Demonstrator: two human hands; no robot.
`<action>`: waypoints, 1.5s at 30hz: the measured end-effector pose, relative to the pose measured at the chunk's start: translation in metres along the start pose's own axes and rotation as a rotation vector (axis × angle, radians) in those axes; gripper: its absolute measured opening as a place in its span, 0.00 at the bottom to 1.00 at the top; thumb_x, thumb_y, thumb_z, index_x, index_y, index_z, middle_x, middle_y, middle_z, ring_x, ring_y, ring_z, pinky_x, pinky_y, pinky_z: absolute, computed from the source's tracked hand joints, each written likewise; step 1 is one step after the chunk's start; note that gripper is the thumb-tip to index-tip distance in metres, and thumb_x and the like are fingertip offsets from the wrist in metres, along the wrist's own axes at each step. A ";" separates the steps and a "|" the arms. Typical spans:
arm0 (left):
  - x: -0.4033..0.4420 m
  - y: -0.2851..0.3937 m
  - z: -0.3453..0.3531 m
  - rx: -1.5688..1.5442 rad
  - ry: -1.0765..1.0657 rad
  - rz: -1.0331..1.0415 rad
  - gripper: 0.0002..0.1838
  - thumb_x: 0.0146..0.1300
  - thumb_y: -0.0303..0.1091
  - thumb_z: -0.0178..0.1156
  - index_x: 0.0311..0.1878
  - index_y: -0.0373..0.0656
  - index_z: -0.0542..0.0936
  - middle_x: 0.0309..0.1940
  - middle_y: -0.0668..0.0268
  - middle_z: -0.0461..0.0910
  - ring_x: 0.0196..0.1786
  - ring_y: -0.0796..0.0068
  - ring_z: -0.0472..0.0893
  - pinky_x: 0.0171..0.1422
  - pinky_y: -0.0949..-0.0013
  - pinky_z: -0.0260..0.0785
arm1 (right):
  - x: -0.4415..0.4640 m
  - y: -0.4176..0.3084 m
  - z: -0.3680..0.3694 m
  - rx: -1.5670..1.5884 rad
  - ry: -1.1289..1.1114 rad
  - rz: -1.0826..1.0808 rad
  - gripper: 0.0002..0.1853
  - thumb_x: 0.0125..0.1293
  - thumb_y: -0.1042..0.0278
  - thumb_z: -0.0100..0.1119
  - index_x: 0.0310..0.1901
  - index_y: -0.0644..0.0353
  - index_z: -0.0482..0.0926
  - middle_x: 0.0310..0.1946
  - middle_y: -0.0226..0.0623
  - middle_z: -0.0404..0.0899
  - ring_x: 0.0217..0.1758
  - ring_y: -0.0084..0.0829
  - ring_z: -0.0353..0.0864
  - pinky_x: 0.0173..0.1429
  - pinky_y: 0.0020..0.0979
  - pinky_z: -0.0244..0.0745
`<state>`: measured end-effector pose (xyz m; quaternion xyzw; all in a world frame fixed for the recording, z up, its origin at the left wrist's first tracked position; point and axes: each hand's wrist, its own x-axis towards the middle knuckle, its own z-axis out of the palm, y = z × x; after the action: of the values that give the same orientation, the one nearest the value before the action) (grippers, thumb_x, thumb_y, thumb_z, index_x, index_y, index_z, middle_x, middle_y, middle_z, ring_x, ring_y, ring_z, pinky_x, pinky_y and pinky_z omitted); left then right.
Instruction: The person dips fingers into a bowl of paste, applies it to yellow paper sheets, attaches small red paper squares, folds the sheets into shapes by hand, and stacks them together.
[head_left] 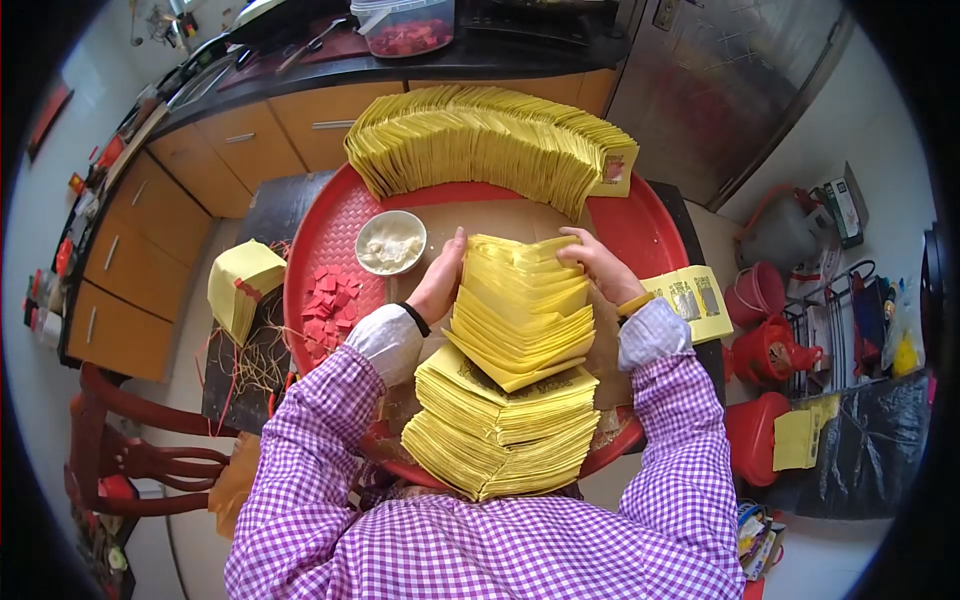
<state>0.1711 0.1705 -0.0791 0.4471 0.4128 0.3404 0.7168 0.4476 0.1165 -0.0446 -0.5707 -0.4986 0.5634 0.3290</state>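
My left hand (pixel 437 282) and my right hand (pixel 607 268) grip the far end of a fanned stack of folded yellow paper (pixel 522 315), one on each side. The fingers are bent around its edges, and some fingertips are hidden behind the paper. Its near end overlaps a second, thicker pile of folded yellow paper (pixel 495 440) close to my body. That pile has dark print on top. To the left of my left hand are a white bowl (pixel 366 262) of pale paste and a heap of small red paper pieces (pixel 330 308).
A red round tray (pixel 655 225) carries all this. Along its far edge curves a long row of yellow papers (pixel 480 150). A yellow bundle (pixel 243 285) and loose strings (pixel 255 375) lie at left. Printed yellow sheets (pixel 695 300) lie at right. A wooden chair (pixel 150 455) stands left.
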 end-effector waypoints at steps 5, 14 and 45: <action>0.009 -0.008 -0.015 -0.105 -0.061 -0.027 0.42 0.73 0.68 0.41 0.67 0.34 0.67 0.61 0.54 0.74 0.57 0.64 0.77 0.62 0.68 0.69 | 0.015 0.008 -0.002 0.125 0.102 0.078 0.46 0.64 0.52 0.66 0.74 0.66 0.52 0.67 0.58 0.60 0.68 0.49 0.66 0.71 0.41 0.62; 0.004 -0.002 -0.015 0.146 0.017 0.181 0.41 0.74 0.63 0.44 0.72 0.35 0.53 0.66 0.48 0.66 0.65 0.57 0.70 0.70 0.61 0.61 | -0.017 -0.007 0.016 -0.046 0.496 -0.334 0.34 0.69 0.59 0.62 0.69 0.67 0.59 0.62 0.55 0.68 0.66 0.45 0.70 0.71 0.40 0.66; -0.084 0.026 -0.027 0.791 -0.382 0.457 0.52 0.62 0.33 0.67 0.77 0.41 0.39 0.72 0.44 0.52 0.68 0.50 0.66 0.71 0.52 0.64 | -0.113 -0.048 0.051 -0.844 0.133 -0.425 0.41 0.69 0.41 0.55 0.71 0.65 0.58 0.71 0.53 0.62 0.74 0.49 0.61 0.75 0.47 0.58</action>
<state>0.1075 0.1179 -0.0384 0.8183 0.2630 0.2180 0.4623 0.4030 0.0150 0.0285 -0.5748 -0.7674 0.1942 0.2075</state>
